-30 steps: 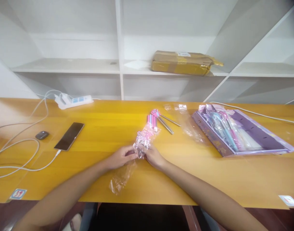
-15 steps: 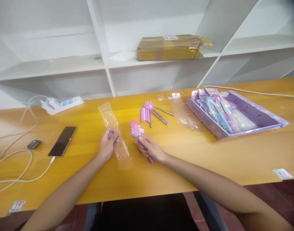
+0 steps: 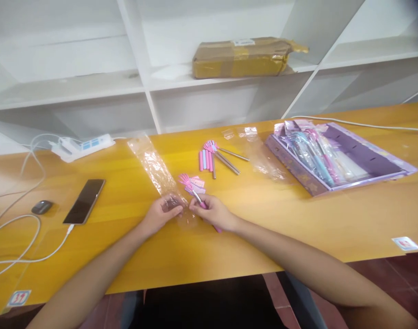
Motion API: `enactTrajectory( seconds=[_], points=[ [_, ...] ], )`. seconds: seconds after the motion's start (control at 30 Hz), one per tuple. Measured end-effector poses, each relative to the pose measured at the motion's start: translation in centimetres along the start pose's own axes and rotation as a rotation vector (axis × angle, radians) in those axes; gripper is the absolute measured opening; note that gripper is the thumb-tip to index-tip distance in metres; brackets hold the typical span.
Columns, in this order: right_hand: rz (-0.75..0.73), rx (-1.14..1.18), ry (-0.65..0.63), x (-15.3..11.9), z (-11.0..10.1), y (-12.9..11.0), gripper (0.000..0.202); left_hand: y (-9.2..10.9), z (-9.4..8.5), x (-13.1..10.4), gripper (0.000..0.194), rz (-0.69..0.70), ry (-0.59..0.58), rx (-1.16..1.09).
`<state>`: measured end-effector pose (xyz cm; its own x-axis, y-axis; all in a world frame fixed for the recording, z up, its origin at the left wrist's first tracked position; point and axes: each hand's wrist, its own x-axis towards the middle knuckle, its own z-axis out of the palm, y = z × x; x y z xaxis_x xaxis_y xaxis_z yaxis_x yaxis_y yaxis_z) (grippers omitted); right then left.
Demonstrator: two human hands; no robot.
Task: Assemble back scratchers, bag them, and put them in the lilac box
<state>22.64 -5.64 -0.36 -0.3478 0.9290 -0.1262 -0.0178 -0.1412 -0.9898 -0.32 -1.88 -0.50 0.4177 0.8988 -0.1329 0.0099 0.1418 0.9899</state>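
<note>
My left hand [image 3: 162,212] is closed on the lower part of a long clear plastic bag [image 3: 150,164], which stretches away toward the back of the table. Held in my right hand [image 3: 214,214] is a pink back scratcher [image 3: 185,181] with a metal shaft and a pink grip; a small printed card [image 3: 198,184] is beside its claw head. Both hands are close together, near the bag's lower end. Beyond them lie more back scratchers [image 3: 225,161] with metal rods and pink claws, next to several pink and blue grip sleeves [image 3: 205,161].
A purple display box [image 3: 306,183] with bagged back scratchers [image 3: 313,153] stands at the right, beside loose clear bags [image 3: 260,155]. To the left are a phone [image 3: 84,201], a black gadget [image 3: 42,207], cables and a power strip [image 3: 83,146]. A taped carton [image 3: 243,59] rests on the shelf.
My left hand has moved down the bag and closer to my right hand. The back scratcher is turned slightly, showing more of its shaft and grip. The view has shifted a little.
</note>
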Motion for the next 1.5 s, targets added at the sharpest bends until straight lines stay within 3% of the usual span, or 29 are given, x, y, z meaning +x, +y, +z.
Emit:
enactTrajectory(
  seconds=[0.07,0.13,0.27,0.43,0.63,0.93,1.27,1.5],
  points=[
    [-0.021,0.104,0.015,0.0,-0.4,0.1,0.051,-0.4,-0.3,0.0,0.034,0.006,0.047,0.028],
    [-0.055,0.131,0.001,-0.3,-1.0,0.1,0.057,-0.7,-0.6,0.2,0.036,0.034,0.177,-0.010],
    [-0.200,-0.207,-0.053,-1.1,-2.0,-0.5,0.063,-0.3,-1.0,0.7,0.039,0.113,0.386,-0.141],
    [-0.328,-0.648,-0.071,-1.5,-2.3,-0.7,0.047,1.2,-0.8,0.8,0.040,0.187,0.435,-0.278],
    [-0.301,-0.762,-0.126,-1.4,-2.3,-0.3,0.043,1.2,-0.9,0.8,0.041,0.179,0.494,-0.341],
    [-0.292,-0.797,-0.089,-1.2,-2.3,-0.1,0.042,0.4,-0.8,0.6,0.037,0.118,0.408,-0.379],
    [-0.303,-0.822,-0.028,-1.1,-2.2,0.1,0.039,1.1,-1.0,0.8,0.036,0.077,0.396,-0.520],
    [-0.328,-0.822,-0.027,-1.1,-2.3,0.0,0.041,0.7,-0.6,0.6,0.036,0.058,0.316,-0.458]
  ],
)
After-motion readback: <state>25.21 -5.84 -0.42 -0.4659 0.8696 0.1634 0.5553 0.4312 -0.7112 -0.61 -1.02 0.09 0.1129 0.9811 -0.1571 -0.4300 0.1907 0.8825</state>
